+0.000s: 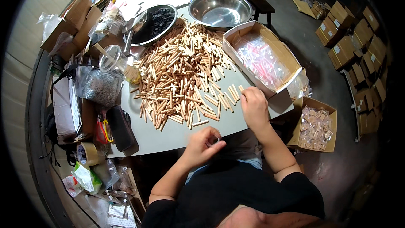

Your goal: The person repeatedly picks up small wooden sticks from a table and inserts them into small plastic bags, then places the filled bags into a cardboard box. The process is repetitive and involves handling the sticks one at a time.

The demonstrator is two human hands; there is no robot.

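Head view: a pale table (168,139) was seen strewn with wooden rods (177,71), with two bare hands placed along its near edge.
Step in hand: the picking of rods from the fringe of the heap was judged to be under way, as the right hand (255,105) was set down over that fringe.
Next move: a light pinch on rods kept apart from their neighbours was judged to be called for.
Heap: the middle of the table was covered by it; rods were piled at all angles, thickest toward the far side and thinned to scattered pieces nearby.
Carton: flat clear bags (261,61) with red marks were held in an open carton (282,52), tilted beside the heap on the right.
Steel basin: a shiny round basin (219,14) was placed beyond the heap.
Right fingers: they were bunched and pointed down at the table; whether a rod was gripped could not be told, the undersides being hidden.
Left fingers: on the left hand (202,143) they were half curled near the table edge, with a small gap left to the thumb; a faint clear glint was shown there, but whether anything was held could not be told.
Row of rods: several (232,93) were laid nearly side by side, just left of the right fingertips.
Single rod: each was short, straight, smooth-looking and pale tan, some pieces being redder.
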